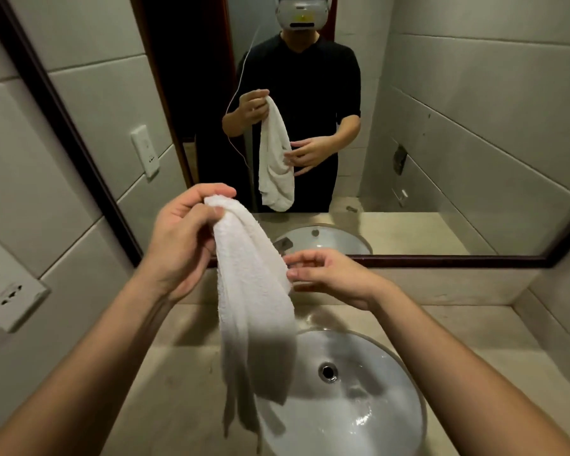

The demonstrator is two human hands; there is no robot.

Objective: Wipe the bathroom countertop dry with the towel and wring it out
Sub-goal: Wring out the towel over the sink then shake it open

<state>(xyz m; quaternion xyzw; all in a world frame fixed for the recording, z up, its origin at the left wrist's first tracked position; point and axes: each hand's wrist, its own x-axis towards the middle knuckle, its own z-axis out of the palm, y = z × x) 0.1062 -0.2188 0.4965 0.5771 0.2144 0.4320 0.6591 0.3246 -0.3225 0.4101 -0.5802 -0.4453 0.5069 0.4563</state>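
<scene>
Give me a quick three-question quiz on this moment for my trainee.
1. True or false: the left hand grips the top end of the towel.
2. The towel's lower end hangs over: A) the left edge of the sink; B) a wall socket; C) a mirror frame.
3. Fill in: the right hand, its fingers at the towel's side, is ___ (open or shut).
Key: 1 true; 2 A; 3 open.
</scene>
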